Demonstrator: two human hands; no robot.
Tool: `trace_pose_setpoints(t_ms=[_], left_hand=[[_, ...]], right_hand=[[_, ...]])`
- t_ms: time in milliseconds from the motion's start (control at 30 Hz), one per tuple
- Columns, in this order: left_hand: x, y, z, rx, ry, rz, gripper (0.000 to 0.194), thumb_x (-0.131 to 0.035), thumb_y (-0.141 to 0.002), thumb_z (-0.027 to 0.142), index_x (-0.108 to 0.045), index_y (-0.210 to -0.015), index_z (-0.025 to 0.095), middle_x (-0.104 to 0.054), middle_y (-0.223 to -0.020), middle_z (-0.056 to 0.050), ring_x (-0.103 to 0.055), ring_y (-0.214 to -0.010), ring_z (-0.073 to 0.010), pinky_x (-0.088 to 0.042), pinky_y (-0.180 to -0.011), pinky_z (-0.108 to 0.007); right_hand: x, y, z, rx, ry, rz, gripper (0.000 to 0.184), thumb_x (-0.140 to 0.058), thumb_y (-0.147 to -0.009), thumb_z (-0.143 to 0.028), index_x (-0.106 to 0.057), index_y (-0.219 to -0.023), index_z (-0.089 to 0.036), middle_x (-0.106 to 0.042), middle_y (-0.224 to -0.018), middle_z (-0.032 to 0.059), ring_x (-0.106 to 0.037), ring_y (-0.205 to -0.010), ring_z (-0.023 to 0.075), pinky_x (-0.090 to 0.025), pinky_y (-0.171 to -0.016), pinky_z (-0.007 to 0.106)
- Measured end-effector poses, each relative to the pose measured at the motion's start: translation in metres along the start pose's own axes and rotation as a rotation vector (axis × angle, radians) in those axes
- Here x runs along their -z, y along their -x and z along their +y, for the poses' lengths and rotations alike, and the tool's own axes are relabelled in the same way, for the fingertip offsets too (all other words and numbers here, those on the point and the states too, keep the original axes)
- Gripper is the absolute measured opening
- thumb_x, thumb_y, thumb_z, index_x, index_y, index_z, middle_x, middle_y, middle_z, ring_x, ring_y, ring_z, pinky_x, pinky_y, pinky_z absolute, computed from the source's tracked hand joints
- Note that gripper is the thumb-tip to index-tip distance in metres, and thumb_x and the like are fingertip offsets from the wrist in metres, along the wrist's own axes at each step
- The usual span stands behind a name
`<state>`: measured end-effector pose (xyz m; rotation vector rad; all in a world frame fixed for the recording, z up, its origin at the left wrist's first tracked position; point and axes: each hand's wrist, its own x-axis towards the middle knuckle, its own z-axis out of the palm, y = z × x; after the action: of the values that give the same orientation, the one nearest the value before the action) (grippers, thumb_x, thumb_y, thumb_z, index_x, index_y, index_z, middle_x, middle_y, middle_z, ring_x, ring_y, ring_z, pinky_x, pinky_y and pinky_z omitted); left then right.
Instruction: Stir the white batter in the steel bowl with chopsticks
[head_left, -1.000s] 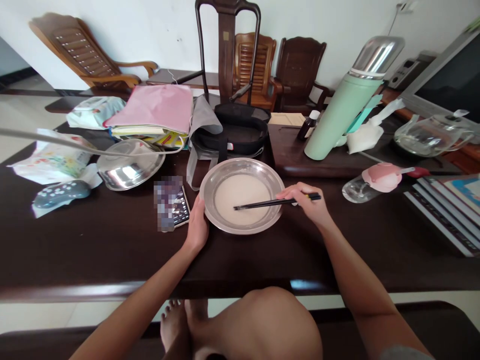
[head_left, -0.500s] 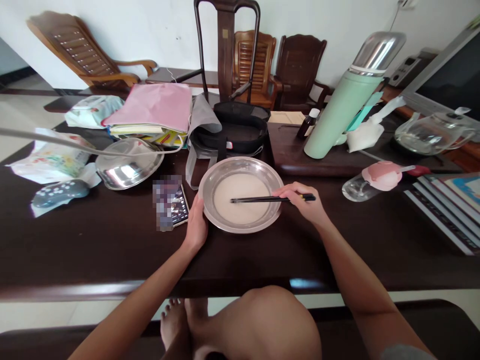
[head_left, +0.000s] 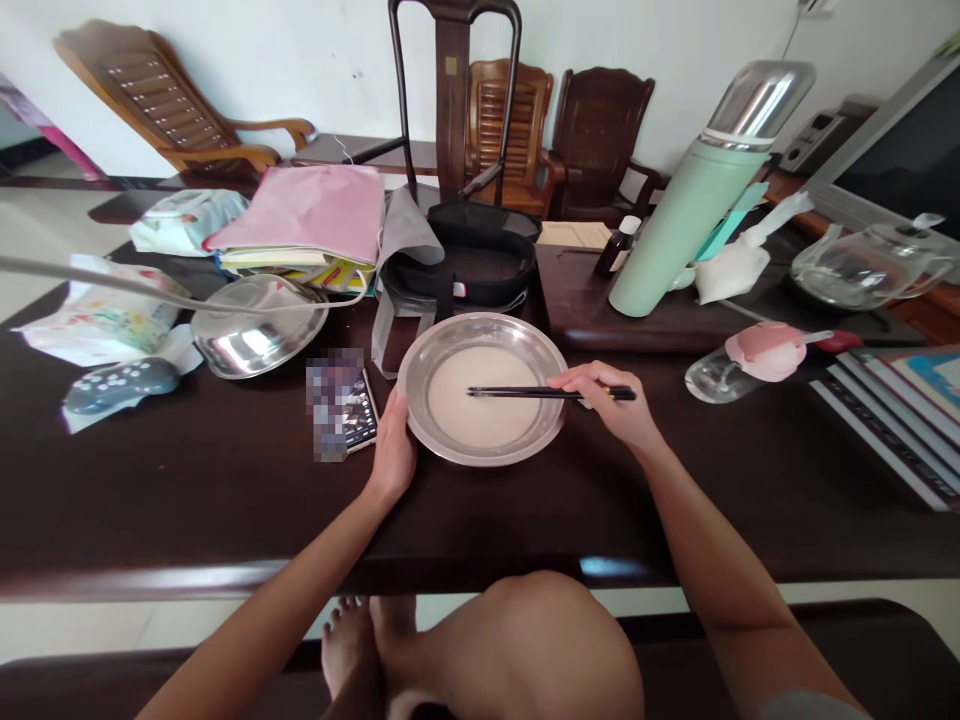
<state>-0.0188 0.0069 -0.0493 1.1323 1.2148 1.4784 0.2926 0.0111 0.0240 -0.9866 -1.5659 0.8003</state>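
Observation:
A round steel pan (head_left: 420, 345) sits mid-table and holds a thin layer of pale whitish batter (head_left: 480, 420). My right hand (head_left: 611, 405) is closed round a pair of black chopsticks (head_left: 517, 393), whose tips lie over the batter near the pan's middle. My left hand (head_left: 394, 450) rests against the pan's left rim, fingers curled along its edge.
A second steel pan (head_left: 259, 335) stands at the left, a phone (head_left: 358, 410) beside my left hand. A tall green thermos (head_left: 694, 215), a glass teapot (head_left: 862, 270), a pink-lidded bottle (head_left: 750, 355) and stacked books (head_left: 896, 410) crowd the right. A black bag (head_left: 469, 260) lies behind the pan.
The chopstick tips have swung within the batter, from lower left up toward the pan's middle. My left hand has stayed on the rim.

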Motion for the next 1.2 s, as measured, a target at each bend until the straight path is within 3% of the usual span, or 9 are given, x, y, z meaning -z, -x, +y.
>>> trace_pose_setpoints(t_ms=[133, 333, 533, 733, 967, 1200], left_hand=[[-0.0007, 0.0002, 0.0010, -0.010, 0.005, 0.000, 0.052, -0.051, -0.105, 0.055, -0.069, -0.143, 0.024, -0.065, -0.156, -0.008, -0.051, -0.153, -0.0317, -0.030, -0.135, -0.051], [-0.0023, 0.0007, 0.0058, -0.015, -0.040, 0.012, 0.051, -0.052, -0.105, 0.055, -0.071, -0.140, 0.023, -0.065, -0.156, -0.008, -0.049, -0.155, -0.0322, -0.031, -0.134, -0.049], [-0.0007, -0.0002, 0.0032, -0.035, -0.041, 0.006, 0.050, -0.052, -0.105, 0.054, -0.071, -0.141, 0.024, -0.066, -0.155, -0.007, -0.051, -0.153, -0.0320, -0.030, -0.134, -0.051], [-0.0022, 0.0007, 0.0054, 0.006, -0.016, 0.014, 0.049, -0.052, -0.104, 0.053, -0.071, -0.140, 0.024, -0.065, -0.156, -0.007, -0.048, -0.156, -0.0325, -0.027, -0.135, -0.051], [-0.0026, 0.0005, 0.0051, -0.005, -0.001, 0.000, 0.048, -0.051, -0.105, 0.052, -0.071, -0.140, 0.024, -0.065, -0.156, -0.007, -0.050, -0.154, -0.0308, -0.030, -0.135, -0.049], [-0.0013, 0.0005, 0.0023, -0.010, -0.033, 0.019, 0.051, -0.051, -0.105, 0.055, -0.070, -0.142, 0.025, -0.066, -0.155, -0.006, -0.048, -0.156, -0.0317, -0.029, -0.135, -0.049]], right_hand=[[0.0057, 0.0000, 0.0001, -0.002, -0.061, 0.061, 0.039, -0.070, -0.099, -0.052, -0.079, -0.070, -0.026, -0.085, -0.080, 0.0042, -0.081, -0.076, 0.0216, -0.064, -0.072, 0.036], [-0.0002, -0.0002, 0.0000, -0.009, -0.008, -0.028, 0.035, -0.075, -0.093, -0.056, -0.082, -0.076, -0.027, -0.087, -0.087, 0.0042, -0.083, -0.084, 0.0235, -0.065, -0.078, 0.038], [0.0058, -0.0002, -0.0012, -0.036, -0.019, 0.081, 0.041, -0.070, -0.097, -0.056, -0.078, -0.070, -0.026, -0.085, -0.080, 0.0045, -0.082, -0.078, 0.0223, -0.064, -0.075, 0.037], [-0.0009, 0.0007, 0.0006, -0.022, -0.014, -0.040, 0.036, -0.074, -0.094, -0.057, -0.081, -0.076, -0.026, -0.087, -0.088, 0.0046, -0.083, -0.086, 0.0242, -0.066, -0.081, 0.039], [0.0046, 0.0006, -0.0027, -0.039, -0.019, 0.084, 0.042, -0.071, -0.097, -0.057, -0.077, -0.069, -0.026, -0.085, -0.080, 0.0051, -0.081, -0.077, 0.0235, -0.065, -0.074, 0.039], [-0.0007, 0.0004, -0.0005, -0.032, 0.018, -0.020, 0.036, -0.074, -0.093, -0.059, -0.081, -0.077, -0.027, -0.087, -0.089, 0.0050, -0.083, -0.086, 0.0252, -0.066, -0.080, 0.041]])
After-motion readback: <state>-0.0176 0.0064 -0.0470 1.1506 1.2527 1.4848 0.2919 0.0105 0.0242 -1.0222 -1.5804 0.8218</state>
